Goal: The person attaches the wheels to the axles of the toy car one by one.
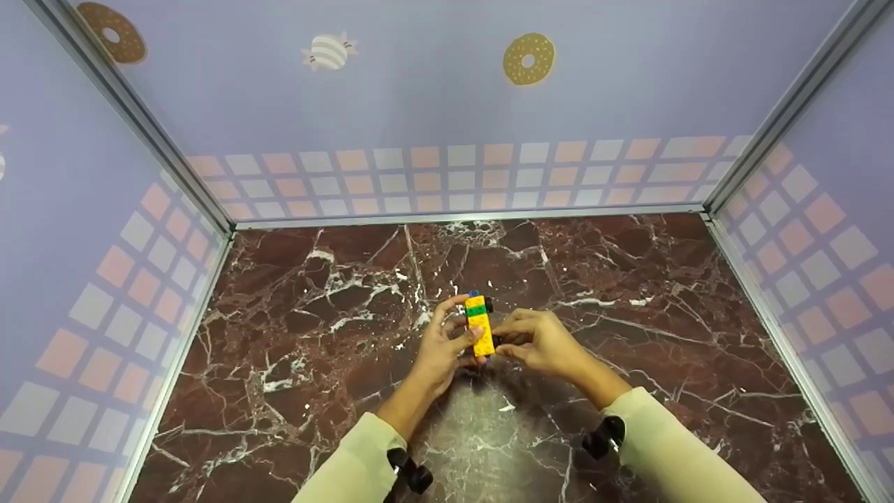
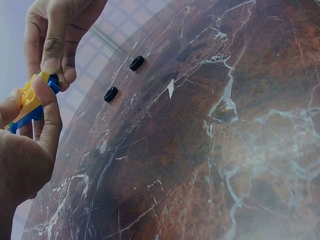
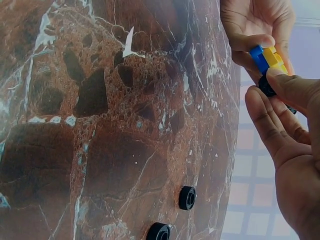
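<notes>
A toy car of building bricks, yellow on top with a green band and blue underneath, is held up over the table. My left hand grips its left side, with the thumb on the yellow top. At the near right corner my right hand pinches a black wheel against the car's side. Another black wheel shows on the same side at the far end. The right fingers partly hide the wheel they pinch.
Two loose black wheels, one beside the other, lie on the dark red marble-patterned table. Pale purple panels with printed sweets and squares wall in the back and both sides.
</notes>
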The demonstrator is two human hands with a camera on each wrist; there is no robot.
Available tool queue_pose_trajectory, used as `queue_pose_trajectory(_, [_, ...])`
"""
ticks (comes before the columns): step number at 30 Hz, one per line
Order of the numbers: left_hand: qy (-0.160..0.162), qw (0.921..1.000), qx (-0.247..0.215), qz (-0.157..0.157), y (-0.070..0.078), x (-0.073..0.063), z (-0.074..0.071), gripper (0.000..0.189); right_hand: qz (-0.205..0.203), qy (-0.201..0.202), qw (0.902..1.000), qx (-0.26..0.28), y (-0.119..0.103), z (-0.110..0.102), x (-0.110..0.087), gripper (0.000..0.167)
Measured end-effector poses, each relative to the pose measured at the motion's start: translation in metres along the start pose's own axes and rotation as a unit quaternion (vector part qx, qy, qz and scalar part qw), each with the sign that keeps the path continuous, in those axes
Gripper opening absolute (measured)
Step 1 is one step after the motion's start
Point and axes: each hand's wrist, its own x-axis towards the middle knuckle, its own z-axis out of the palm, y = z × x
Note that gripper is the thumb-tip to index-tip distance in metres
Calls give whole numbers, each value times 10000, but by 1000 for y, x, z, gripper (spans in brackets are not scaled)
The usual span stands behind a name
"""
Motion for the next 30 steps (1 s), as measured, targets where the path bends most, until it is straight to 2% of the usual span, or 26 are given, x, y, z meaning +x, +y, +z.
queue_pose_trajectory(10, [42,10000,66,-3,0,0,0,69,226,-54,9988,443,4,2,0,26])
queue_pose_trajectory(30, [228,9997,89,-96,-3,3,3,69,331,-123,9992,202,13,0,-2,30])
